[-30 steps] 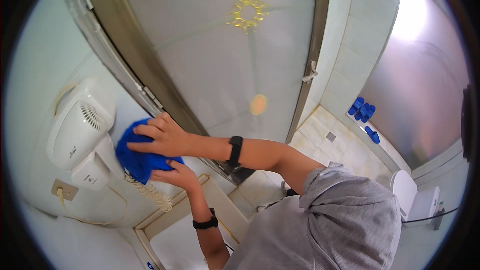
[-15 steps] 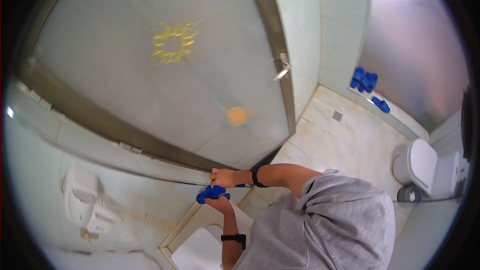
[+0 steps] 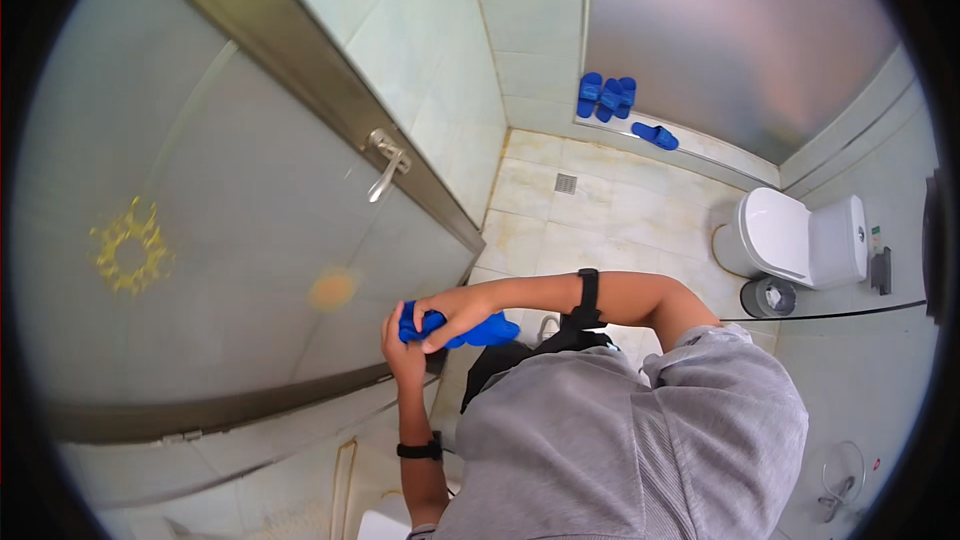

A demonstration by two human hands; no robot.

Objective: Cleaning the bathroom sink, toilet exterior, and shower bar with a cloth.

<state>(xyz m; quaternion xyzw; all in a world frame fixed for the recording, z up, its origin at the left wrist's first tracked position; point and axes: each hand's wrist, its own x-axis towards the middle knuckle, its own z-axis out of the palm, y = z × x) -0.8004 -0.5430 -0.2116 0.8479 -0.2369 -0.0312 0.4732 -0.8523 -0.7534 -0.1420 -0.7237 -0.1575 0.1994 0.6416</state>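
Blue cloth (image 3: pixel 486 332) sticks out beneath the right grip (image 3: pixel 458 309).

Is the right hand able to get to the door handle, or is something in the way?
Probably yes, with a stretch: nothing seems to stand between the right hand and the door handle. But that hand is gripping the blue cloth, so it would likely need to let go first.

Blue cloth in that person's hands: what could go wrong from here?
The blue cloth could slip: a loose end sticks out past the right hand, and if dropped it might land on the tiled floor.

The left hand could knock the door, whose panel looks near it, though depth is hard to judge in this view.
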